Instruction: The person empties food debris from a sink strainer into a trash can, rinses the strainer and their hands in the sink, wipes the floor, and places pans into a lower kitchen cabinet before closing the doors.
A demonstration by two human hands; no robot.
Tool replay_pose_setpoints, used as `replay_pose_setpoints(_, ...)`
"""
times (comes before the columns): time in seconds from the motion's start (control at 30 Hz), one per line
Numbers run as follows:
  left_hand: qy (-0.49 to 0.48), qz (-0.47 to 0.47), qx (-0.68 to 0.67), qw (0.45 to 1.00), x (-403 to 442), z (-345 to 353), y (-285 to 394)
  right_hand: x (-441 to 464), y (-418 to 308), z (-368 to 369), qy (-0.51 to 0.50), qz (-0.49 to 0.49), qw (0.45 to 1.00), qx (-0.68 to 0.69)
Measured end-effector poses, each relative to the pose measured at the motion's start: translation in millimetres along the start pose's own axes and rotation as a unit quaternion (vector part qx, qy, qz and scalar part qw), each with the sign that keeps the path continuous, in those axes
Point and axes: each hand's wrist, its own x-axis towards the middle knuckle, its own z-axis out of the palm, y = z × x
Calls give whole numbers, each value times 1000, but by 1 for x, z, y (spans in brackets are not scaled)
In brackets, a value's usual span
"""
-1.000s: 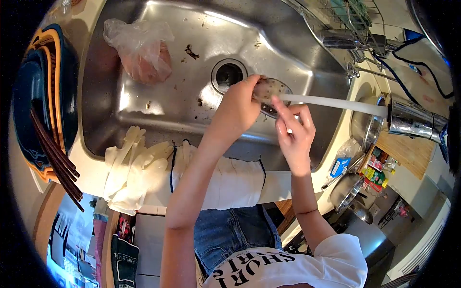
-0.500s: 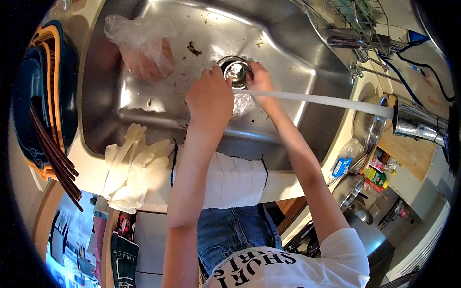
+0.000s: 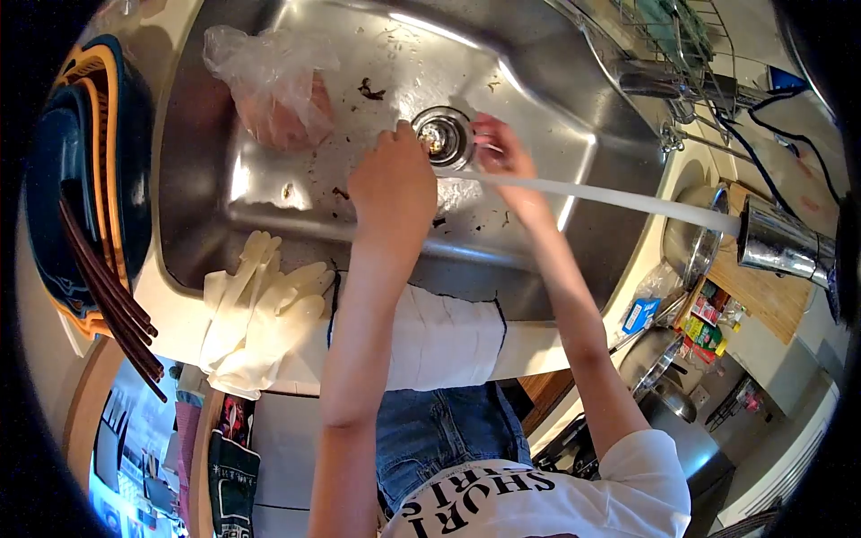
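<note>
A round metal sink drain lies in the floor of the steel sink, with some small bits shining inside its rings. My left hand is at the drain's left rim, back upward and fingers curled under; whatever they hold is hidden. On the right side of the drain, my right hand is held apart from the rim with bent, separated fingers and nothing visible in them. A stream of water runs from the faucet across the front of the drain, passing over my right wrist.
A knotted clear plastic bag with something pinkish sits in the sink's left part. Dark scraps dot the sink floor. Pale rubber gloves and a white cloth hang over the front edge. Stacked basins stand left.
My right hand has moved right, off the drain's rim, and its fingers have come apart. A bright round inner piece seen between my hands no longer shows there. My left hand stays nearly in place.
</note>
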Motion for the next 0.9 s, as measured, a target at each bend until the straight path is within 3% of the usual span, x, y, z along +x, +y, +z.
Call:
replay_pose_setpoints(0.03,5,16,-7,1000,0,3,0,-13,-25,-17,-25,-3,997,67)
replay_pose_setpoints(0.07,7,15,-8,1000,0,5,0,-27,-42,-37,-62,-87,982,158)
replay_pose_setpoints(0.1,-6,60,-19,998,0,7,1,-44,-76,-49,-19,-85,989,123)
replay_pose_setpoints(0.17,-18,100,-29,994,-1,7,5,-69,-124,-72,2,-206,961,182)
replay_pose_setpoints(0.2,0,152,-121,981,-2,8,10,-78,-131,-93,11,-258,951,169)
replay_pose_setpoints(0.23,20,203,-210,956,-2,7,15,-84,-146,-99,65,-259,935,234)
replay_pose_setpoints(0.3,14,220,-229,948,-1,10,22,-78,-164,-104,113,-260,911,300)
replay_pose_setpoints(0.37,-1,235,-208,949,-3,13,25,-63,-168,-104,-109,-289,873,378)
replay_pose_setpoints(0.4,0,233,-207,950,-4,15,22,-63,-176,-79,102,-269,905,314)
replay_pose_setpoints(0.47,-29,208,-104,972,-5,23,17,-45,-169,-66,157,-299,904,261)
replay_pose_setpoints(0.5,10,192,-67,979,-10,34,13,-33,-157,-64,210,-300,909,198)
replay_pose_setpoints(0.57,-13,166,-8,986,-16,31,13,-16,-133,-42,289,-256,918,87)
replay_pose_setpoints(0.63,-34,135,51,989,-14,28,13,2,-111,-28,249,-228,941,40)
replay_pose_setpoints(0.83,-4,149,-13,989,-12,32,17,83,-84,8,224,-244,942,-54)
replay_pose_setpoints(0.9,-20,139,7,990,-13,32,18,108,-94,25,217,-307,919,118)
